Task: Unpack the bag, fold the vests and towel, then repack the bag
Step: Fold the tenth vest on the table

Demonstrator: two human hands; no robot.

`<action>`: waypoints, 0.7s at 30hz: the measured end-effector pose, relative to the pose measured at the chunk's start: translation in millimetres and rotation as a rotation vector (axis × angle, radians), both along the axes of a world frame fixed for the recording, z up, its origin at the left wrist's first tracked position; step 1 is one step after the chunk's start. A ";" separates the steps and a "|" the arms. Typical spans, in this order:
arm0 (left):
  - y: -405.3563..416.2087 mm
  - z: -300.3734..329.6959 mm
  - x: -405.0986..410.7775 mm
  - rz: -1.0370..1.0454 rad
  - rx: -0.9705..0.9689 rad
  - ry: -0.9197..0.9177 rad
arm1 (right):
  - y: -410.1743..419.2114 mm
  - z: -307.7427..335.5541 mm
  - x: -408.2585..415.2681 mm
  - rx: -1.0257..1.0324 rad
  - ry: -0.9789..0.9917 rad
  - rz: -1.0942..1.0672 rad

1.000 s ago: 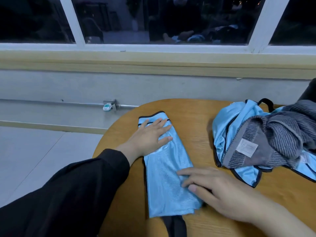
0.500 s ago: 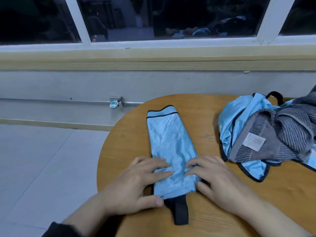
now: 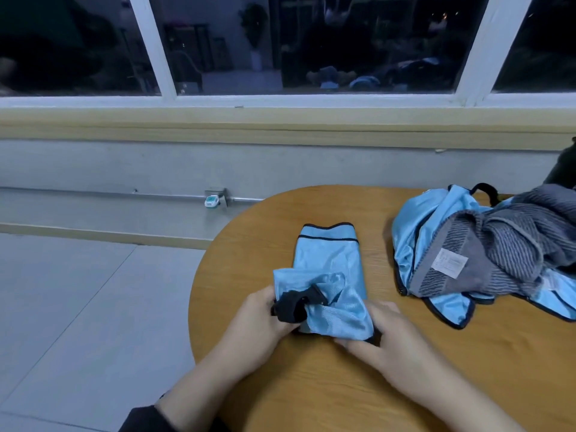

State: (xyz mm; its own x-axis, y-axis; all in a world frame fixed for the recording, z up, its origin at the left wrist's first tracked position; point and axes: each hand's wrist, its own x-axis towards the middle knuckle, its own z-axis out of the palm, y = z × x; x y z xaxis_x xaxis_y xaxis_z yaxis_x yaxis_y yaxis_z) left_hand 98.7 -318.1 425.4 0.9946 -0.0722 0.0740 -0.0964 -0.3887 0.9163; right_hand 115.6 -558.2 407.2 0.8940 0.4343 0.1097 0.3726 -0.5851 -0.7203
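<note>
Left hand (image 3: 258,316) had gone from pressing flat to fingers clamped on the black strap; right hand (image 3: 378,330) pinched the vest (image 3: 327,275) near end, lifted off the table (image 3: 311,385). Crosswise fold begun. Towel (image 3: 505,254) pile, well right of fingers, unfolded.

You have two hands on one folded blue vest (image 3: 327,263): your left hand (image 3: 258,322) and your right hand (image 3: 389,338) each grip its near end. Off to the right of your grip, well apart, lies one heap holding at least one more blue vest (image 3: 417,226) and one grey striped towel (image 3: 505,251). One round wooden table (image 3: 311,394) carries everything.
</note>
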 end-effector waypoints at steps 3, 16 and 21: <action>-0.3 22.4 -2.1 -0.025 -0.200 0.019 | 5.5 23.2 -3.8 0.266 0.114 -0.070; -3.1 17.7 128.4 0.049 0.086 0.352 | 21.2 17.5 96.4 0.238 0.366 -0.418; 1.9 1.2 124.9 0.072 0.071 0.281 | 25.0 9.7 101.6 0.151 0.270 -0.511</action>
State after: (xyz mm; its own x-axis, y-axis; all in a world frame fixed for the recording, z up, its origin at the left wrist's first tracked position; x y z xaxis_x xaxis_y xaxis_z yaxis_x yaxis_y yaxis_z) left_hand 223.6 -316.3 426.6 0.9781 0.0043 -0.2082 0.1879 -0.4495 0.8733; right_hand 217.2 -533.2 416.9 0.9904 -0.0610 -0.1240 -0.1375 -0.5258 -0.8395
